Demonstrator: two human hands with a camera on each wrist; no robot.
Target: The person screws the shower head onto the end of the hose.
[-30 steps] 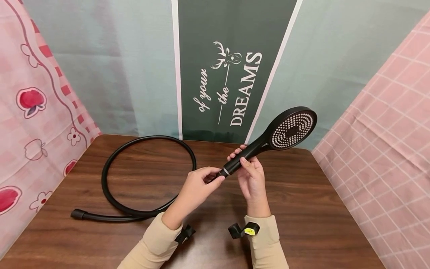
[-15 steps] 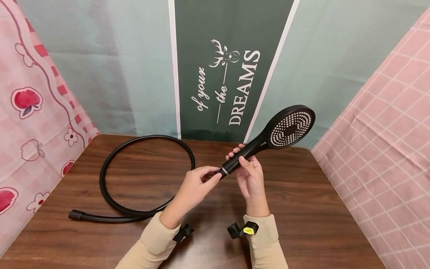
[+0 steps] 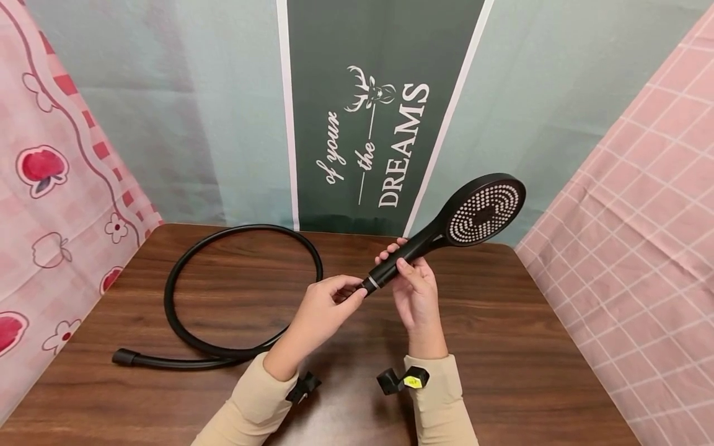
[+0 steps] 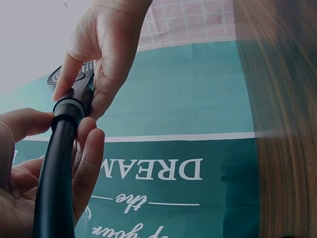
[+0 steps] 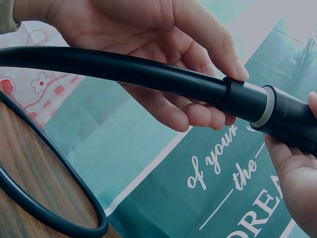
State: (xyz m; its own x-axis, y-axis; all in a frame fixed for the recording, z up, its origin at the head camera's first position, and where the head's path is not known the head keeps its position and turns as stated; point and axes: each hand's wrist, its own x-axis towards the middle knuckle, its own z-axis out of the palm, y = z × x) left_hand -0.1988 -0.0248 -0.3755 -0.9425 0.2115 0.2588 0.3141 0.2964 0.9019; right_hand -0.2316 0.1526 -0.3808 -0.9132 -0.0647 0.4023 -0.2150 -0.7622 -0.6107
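Observation:
A black shower head (image 3: pixel 484 212) with pale nozzles is held tilted up to the right above the table; the right hand (image 3: pixel 415 291) grips its handle (image 3: pixel 401 257). The left hand (image 3: pixel 323 310) pinches the hose's end fitting, which meets the handle's lower end at a pale ring. In the right wrist view the left thumb lies on the fitting (image 5: pixel 245 99), beside the ring (image 5: pixel 267 106), with fingers beneath. From there the black hose (image 5: pixel 148 72) runs back past the left palm. Across the left wrist view the hose (image 4: pixel 54 183) passes between the left thumb and fingers.
On the brown wooden table (image 3: pixel 502 347), the rest of the hose (image 3: pixel 171 279) lies in a large loop at the left, its free end (image 3: pixel 125 357) near the left edge. Teal and green cloth (image 3: pixel 234 111) hangs behind, with pink cloths (image 3: pixel 630 186) at both sides.
The head view has shifted slightly. Both hands keep their hold on the shower head and hose; the left fingers and thumb have moved slightly at the fitting.

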